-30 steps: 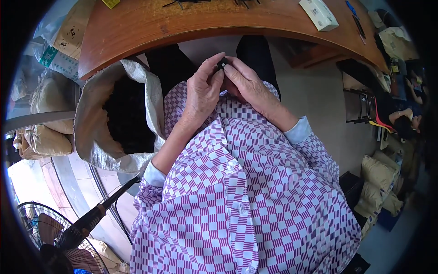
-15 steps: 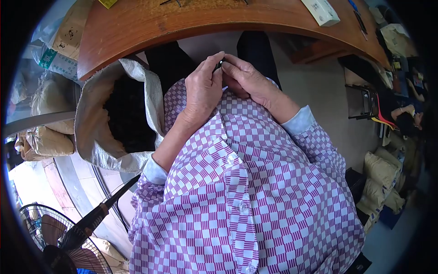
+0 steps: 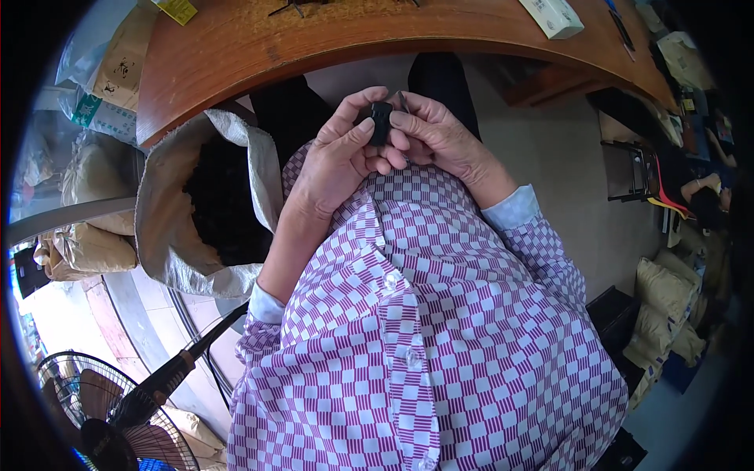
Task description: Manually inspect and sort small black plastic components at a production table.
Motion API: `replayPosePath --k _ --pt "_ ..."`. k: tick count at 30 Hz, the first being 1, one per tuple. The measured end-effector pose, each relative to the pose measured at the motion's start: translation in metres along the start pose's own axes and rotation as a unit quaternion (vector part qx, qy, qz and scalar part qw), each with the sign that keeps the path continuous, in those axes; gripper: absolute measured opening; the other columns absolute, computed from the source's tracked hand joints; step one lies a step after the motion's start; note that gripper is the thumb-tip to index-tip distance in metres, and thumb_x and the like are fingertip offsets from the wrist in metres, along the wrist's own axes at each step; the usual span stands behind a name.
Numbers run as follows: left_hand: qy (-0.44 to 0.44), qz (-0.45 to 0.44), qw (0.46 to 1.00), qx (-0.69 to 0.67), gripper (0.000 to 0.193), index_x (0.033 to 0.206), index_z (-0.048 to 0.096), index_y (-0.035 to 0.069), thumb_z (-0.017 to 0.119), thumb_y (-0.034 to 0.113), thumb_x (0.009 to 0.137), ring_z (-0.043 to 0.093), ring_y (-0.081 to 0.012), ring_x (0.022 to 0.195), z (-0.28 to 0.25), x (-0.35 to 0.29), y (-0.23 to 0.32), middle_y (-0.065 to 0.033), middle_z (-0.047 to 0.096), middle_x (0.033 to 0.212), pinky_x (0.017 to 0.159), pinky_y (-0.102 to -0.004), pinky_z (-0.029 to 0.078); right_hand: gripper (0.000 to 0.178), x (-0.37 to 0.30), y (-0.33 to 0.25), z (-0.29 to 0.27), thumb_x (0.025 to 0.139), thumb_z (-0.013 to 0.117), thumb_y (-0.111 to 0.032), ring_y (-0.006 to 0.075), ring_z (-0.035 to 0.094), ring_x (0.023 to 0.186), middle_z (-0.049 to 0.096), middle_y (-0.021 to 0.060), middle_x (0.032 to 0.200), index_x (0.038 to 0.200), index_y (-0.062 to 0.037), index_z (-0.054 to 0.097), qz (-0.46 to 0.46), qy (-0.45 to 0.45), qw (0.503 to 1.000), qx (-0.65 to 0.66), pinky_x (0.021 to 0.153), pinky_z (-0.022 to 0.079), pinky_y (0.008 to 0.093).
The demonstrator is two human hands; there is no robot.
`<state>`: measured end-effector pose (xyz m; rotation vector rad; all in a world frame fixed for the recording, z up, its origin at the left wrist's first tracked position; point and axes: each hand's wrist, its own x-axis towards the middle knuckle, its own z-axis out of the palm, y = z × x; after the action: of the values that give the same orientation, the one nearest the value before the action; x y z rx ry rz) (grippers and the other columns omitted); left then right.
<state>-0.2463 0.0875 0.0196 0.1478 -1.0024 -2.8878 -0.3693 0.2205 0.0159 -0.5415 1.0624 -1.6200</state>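
Observation:
In front of my lap, my left hand (image 3: 334, 161) pinches a small black moulded-looking part (image 3: 380, 124) between thumb and fingers. The part stands roughly upright, its broad side turned up. Close beside it, my right hand (image 3: 444, 140) is closed, its thumb against the part's right edge. A thin, dark, pointed tool (image 3: 402, 100) sticks up from between the right fingers; most of it is hidden, so its exact kind cannot be made out. To the left of my left forearm stands a white woven sack (image 3: 259, 169), its mouth wide and many black pieces (image 3: 224, 204) inside.
A wooden table (image 3: 259, 59) runs across the far side, carrying a white box (image 3: 554, 17), a yellow packet (image 3: 177, 9) and thin dark items. A fan (image 3: 118, 416) stands at the lower left. Filled bags (image 3: 94, 247) line the left; more bags (image 3: 660, 290) and a person (image 3: 703, 196) are at right.
My hands have turned and drawn slightly apart, bringing the black part's broad side into sight. The left fingers now spread beneath it. The pointed tool shows in my right hand.

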Motion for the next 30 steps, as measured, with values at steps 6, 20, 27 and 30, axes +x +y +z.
replayPosePath --k 6,20,27,30 --pt "0.038 -0.015 0.966 0.253 0.034 0.129 0.041 0.005 0.046 0.01 0.096 0.062 -0.013 0.067 0.0 -0.002 0.002 -0.0088 0.061 0.086 0.058 -0.0217 0.051 0.013 -0.002 0.002 -0.005 0.092 0.058 -0.02 -0.0007 0.042 0.045 0.052 -0.007 0.062 0.098 -0.0081 0.059 -0.005 0.018 1.0 -0.026 0.038 0.028 0.0128" --pt "0.063 0.036 0.909 0.41 0.023 0.113 0.039 0.003 0.048 0.0 0.092 0.063 -0.0114 0.073 -0.006 0.002 -0.004 -0.0081 0.058 0.084 0.061 -0.0236 0.054 0.024 -0.008 0.002 0.01 0.098 0.045 -0.026 0.0047 0.042 0.056 0.044 -0.0023 0.064 0.096 -0.0032 0.054 -0.04 0.052 0.95 -0.306 0.049 0.035 0.0198" --pt "0.067 0.053 0.907 0.413 0.02 0.108 0.04 0.003 0.05 -0.001 0.091 0.062 -0.0118 0.069 -0.012 0.002 -0.003 -0.0079 0.058 0.083 0.058 -0.0231 0.052 0.019 -0.001 0.007 0.01 0.098 0.043 -0.018 0.0078 0.05 0.061 0.05 0.0021 0.071 0.101 -0.0017 0.051 -0.047 0.039 0.917 -0.394 0.053 0.041 0.0227" --pt "0.121 0.112 0.836 0.523 0.024 0.106 0.042 0.003 0.052 -0.005 0.086 0.063 -0.0193 0.065 -0.004 -0.002 -0.005 -0.0136 0.06 0.075 0.056 -0.0288 0.05 0.015 0.001 0.012 0.017 0.097 0.044 -0.013 0.0133 0.057 0.067 0.057 0.0069 0.076 0.102 -0.0011 0.051 -0.075 0.061 0.912 -0.398 0.061 0.046 0.0256"
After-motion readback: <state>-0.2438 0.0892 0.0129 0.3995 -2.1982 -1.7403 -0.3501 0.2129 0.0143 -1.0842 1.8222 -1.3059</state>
